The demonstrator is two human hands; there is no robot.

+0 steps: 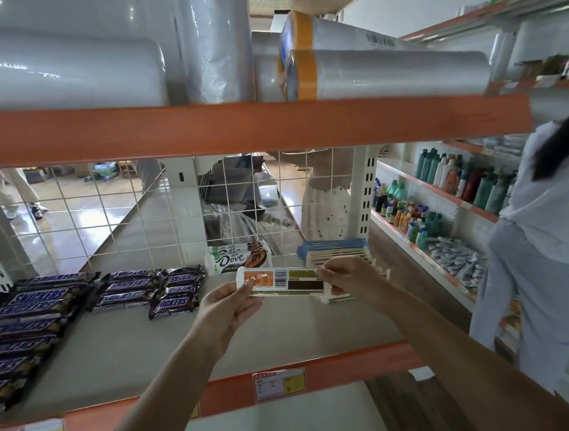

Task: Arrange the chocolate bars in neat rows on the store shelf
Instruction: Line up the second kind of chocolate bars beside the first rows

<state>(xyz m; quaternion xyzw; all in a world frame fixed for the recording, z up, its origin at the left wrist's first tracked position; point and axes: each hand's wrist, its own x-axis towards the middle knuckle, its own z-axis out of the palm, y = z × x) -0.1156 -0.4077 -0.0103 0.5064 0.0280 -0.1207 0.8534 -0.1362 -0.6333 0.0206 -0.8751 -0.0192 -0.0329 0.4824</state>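
held at mid-frame above the shelf: a white chocolate bar, back side up with barcode showing, pinched at its left end by the left hand and at its right end by the right hand. not yet laid down.

likely slips from here:
- landing label-down, since the printed back faces up; mismatched with the dove bar standing just behind, toward the wire grid.
- nudging the stack of white bars right of centre, just behind the right hand's knuckles, knocking it askew.
- setting it crooked on the bare shelf, out of line with the snickers rows at the left of the frame.
- a light two-ended pinch letting one end drop and the thin bar tilt or flex.
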